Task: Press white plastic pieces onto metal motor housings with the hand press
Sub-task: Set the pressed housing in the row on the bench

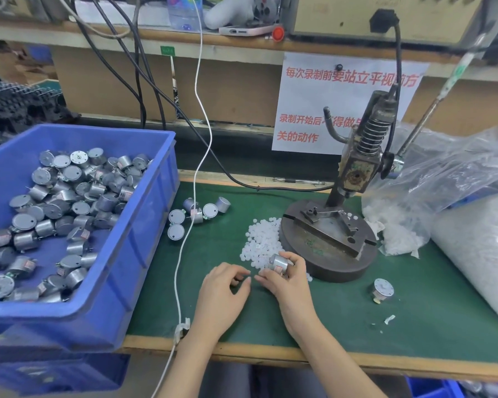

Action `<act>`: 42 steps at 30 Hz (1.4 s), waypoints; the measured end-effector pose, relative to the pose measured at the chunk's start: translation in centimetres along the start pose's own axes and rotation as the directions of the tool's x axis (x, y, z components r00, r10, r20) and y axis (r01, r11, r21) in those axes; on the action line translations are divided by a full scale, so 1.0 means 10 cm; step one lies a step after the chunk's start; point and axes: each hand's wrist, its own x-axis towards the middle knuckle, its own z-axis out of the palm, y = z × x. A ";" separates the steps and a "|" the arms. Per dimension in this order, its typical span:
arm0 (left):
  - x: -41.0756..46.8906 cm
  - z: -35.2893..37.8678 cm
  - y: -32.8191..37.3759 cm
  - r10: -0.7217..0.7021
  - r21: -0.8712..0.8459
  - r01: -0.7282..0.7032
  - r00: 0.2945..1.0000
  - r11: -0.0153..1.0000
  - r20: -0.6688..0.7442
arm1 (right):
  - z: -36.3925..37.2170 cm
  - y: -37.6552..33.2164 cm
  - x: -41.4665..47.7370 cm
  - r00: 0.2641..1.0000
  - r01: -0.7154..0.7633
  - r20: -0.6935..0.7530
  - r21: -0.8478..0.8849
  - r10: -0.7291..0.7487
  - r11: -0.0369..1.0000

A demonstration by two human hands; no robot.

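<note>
My right hand (285,278) holds a small silver motor housing (279,262) between thumb and fingers, just in front of the hand press's round base (328,254). My left hand (223,288) hovers close beside it with its fingers curled, fingertips pinched near the edge of the pile of white plastic pieces (260,242); whether it holds a piece is hidden. The hand press (362,156) stands upright at the back right, its lever (431,110) raised. The fixture on the base looks bare.
A blue bin (144,254) of many motor housings sits at the left. Several loose housings (196,216) lie beside it on the green mat. One housing (383,290) lies at the right. Plastic bags (443,179) of white pieces crowd the right side. A white cable (194,196) hangs down across the mat.
</note>
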 end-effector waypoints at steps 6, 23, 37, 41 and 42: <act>0.02 0.00 -0.03 -0.065 -0.047 0.065 0.998 0.997 -0.003 | -0.04 -0.21 -0.08 0.996 -0.001 -0.086 0.126 0.011 0.992; 0.00 0.02 -0.07 -0.074 -0.109 0.076 0.997 0.991 0.020 | -0.55 -0.89 0.43 0.866 0.202 -0.120 -0.804 -0.485 0.559; 0.01 0.02 -0.09 -0.069 -0.087 0.071 0.997 0.994 0.030 | -0.73 -0.79 0.76 0.857 -0.024 -0.114 -0.983 -0.503 0.181; 0.01 0.03 -0.08 -0.067 -0.081 0.070 0.997 0.994 0.029 | -0.72 -0.85 0.72 0.879 0.058 -0.185 -0.873 -0.440 0.483; 0.01 0.03 -0.08 -0.068 -0.082 0.070 0.997 0.994 0.025 | -0.73 -0.92 0.71 0.864 0.084 -0.238 -0.801 -0.444 0.592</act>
